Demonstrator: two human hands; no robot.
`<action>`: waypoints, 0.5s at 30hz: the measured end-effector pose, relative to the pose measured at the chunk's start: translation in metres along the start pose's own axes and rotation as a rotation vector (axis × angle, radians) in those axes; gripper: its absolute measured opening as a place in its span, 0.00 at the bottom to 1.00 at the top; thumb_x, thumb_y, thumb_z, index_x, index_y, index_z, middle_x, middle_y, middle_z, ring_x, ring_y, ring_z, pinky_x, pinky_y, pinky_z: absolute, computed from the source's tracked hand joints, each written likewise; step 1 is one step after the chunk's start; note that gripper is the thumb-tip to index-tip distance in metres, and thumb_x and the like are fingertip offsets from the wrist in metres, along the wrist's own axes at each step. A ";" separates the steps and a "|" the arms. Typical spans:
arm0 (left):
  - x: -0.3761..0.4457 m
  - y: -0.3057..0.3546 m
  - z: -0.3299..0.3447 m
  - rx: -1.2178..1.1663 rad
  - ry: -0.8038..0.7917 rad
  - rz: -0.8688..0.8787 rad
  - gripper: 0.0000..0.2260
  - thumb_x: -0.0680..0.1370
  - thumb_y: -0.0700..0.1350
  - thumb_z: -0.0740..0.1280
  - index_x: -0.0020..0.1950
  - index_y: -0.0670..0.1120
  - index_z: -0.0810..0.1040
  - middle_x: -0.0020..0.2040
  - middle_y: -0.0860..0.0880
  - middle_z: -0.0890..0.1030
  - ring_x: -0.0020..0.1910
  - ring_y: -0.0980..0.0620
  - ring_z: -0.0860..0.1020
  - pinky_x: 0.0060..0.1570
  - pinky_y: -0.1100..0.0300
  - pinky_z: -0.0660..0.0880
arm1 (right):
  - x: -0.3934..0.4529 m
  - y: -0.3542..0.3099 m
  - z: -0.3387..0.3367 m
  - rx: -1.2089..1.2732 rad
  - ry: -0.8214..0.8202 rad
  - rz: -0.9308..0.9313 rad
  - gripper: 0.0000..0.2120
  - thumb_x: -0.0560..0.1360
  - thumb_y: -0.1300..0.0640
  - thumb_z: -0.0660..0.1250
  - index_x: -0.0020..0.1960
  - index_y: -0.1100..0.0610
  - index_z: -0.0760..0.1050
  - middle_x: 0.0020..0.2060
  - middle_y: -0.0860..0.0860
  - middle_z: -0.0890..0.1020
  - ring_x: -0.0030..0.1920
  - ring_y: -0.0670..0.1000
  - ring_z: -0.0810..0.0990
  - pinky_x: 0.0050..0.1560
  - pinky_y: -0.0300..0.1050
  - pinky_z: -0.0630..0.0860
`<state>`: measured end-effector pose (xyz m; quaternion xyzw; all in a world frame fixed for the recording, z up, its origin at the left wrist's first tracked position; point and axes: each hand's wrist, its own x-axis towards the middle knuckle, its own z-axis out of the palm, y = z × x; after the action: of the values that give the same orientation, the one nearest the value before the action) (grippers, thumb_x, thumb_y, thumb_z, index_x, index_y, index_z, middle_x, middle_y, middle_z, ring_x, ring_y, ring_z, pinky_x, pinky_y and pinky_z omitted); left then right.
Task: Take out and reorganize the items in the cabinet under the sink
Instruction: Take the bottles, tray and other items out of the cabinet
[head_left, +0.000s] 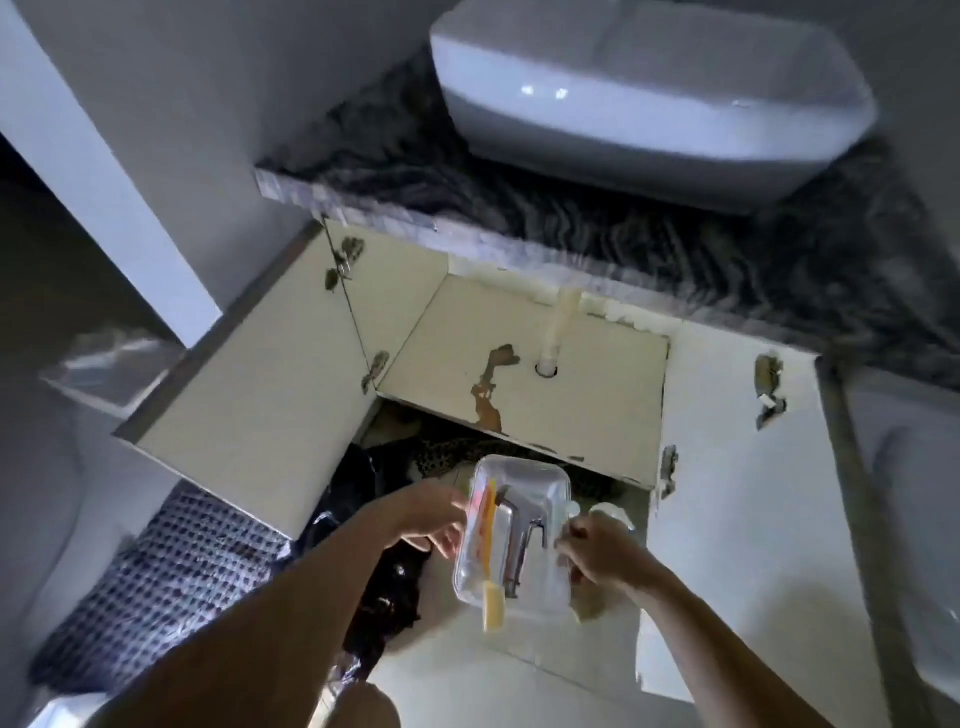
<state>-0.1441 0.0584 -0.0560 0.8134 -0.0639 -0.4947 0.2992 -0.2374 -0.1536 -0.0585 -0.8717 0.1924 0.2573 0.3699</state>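
A clear plastic container is held in the air in front of the open cabinet under the sink. Inside it lie a metal tap fitting and yellow and orange sticks. My left hand grips the container's left side. My right hand grips its right side. The cabinet floor is bare, with peeling brown patches and a white drain pipe going through it.
Both cabinet doors stand open, the left door and the right door. Black plastic bags and a patterned cloth lie on the floor at the left. A clear bottle shows behind my right hand.
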 end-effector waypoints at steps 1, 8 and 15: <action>-0.020 0.016 -0.013 0.003 0.025 0.029 0.12 0.78 0.43 0.62 0.60 0.45 0.78 0.38 0.50 0.82 0.37 0.54 0.82 0.43 0.60 0.77 | -0.011 -0.017 -0.017 0.008 0.014 -0.009 0.13 0.74 0.61 0.63 0.31 0.55 0.74 0.25 0.47 0.78 0.24 0.44 0.76 0.26 0.33 0.70; -0.133 0.087 -0.093 -0.050 0.228 0.117 0.15 0.77 0.40 0.63 0.65 0.44 0.75 0.37 0.49 0.82 0.36 0.53 0.81 0.42 0.60 0.77 | -0.065 -0.123 -0.105 0.037 0.087 -0.136 0.13 0.73 0.60 0.64 0.37 0.69 0.78 0.28 0.58 0.80 0.28 0.51 0.78 0.35 0.44 0.74; -0.178 0.108 -0.183 -0.157 0.297 0.191 0.18 0.76 0.37 0.64 0.67 0.44 0.73 0.40 0.48 0.81 0.38 0.52 0.80 0.56 0.50 0.78 | -0.065 -0.215 -0.146 0.059 0.124 -0.183 0.13 0.76 0.59 0.64 0.40 0.69 0.79 0.24 0.52 0.79 0.20 0.44 0.74 0.26 0.35 0.72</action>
<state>-0.0580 0.1191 0.2005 0.8418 -0.0573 -0.3420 0.4137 -0.1311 -0.1121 0.1841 -0.8887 0.1421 0.1624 0.4046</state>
